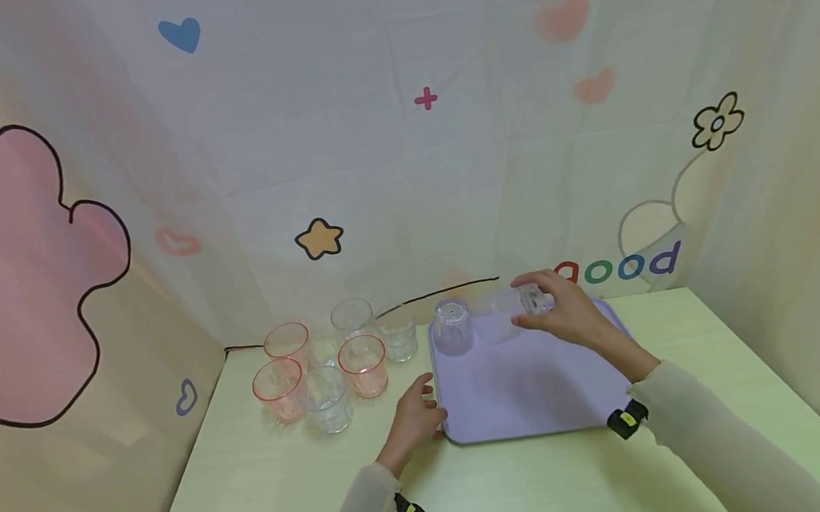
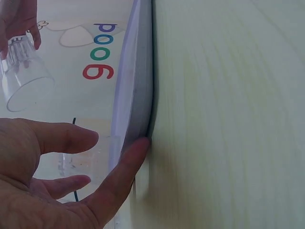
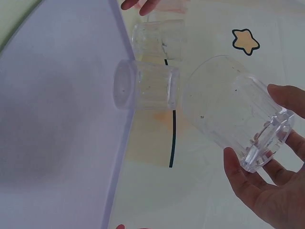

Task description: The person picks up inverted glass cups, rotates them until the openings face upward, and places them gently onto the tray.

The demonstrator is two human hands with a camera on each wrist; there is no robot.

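Observation:
In the head view my right hand (image 1: 566, 308) grips a clear plastic cup (image 1: 511, 303) by its base, above the back of the purple tray (image 1: 530, 403). The cup is tipped on its side, mouth toward the left, as the right wrist view also shows, with fingers (image 3: 236, 174) around the base. Another clear cup (image 1: 453, 329) stands upside down in the tray's back left corner. My left hand (image 1: 414, 418) is at the tray's left edge, fingers spread; in the left wrist view one fingertip (image 2: 140, 148) touches the tray's outer wall.
Left of the tray, several upright cups stand grouped on the table (image 1: 255, 493): red-rimmed ones such as the front cup (image 1: 281, 395) and clear ones such as another cup (image 1: 329, 403). One clear cup (image 1: 398, 337) is close beside the tray. A printed curtain (image 1: 371, 130) hangs behind.

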